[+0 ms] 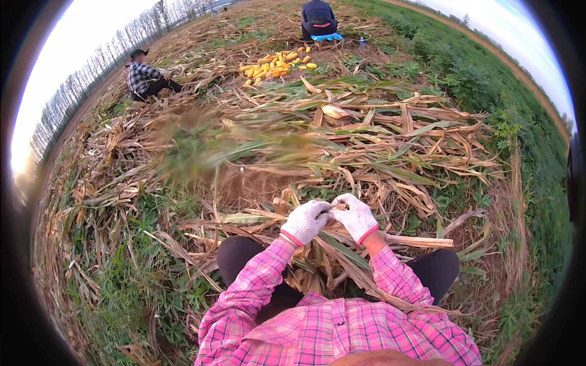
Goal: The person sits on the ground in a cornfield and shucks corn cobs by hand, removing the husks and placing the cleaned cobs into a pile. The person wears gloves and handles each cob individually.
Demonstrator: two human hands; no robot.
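Observation:
My left hand [306,223] and my right hand [356,217], both in white knit gloves with pink cuffs, meet in front of my knees. Between their fingertips they pinch a small piece of dry corn husk [340,207]; most of it is covered by the gloves. Directly below the hands, dry corn leaves [320,270] and stalks lie across the space between my legs. One cut cornstalk [421,241] sticks out to the right of my right wrist, over my right knee.
A layer of cut cornstalks [366,132] spreads ahead, with a husk-covered ear [334,111] on it. Beyond lies a heap of yellow corn cobs [270,66]. One person [149,78] sits at the far left, another [318,18] ahead near a water bottle [362,41]. Green plants [476,78] line the right.

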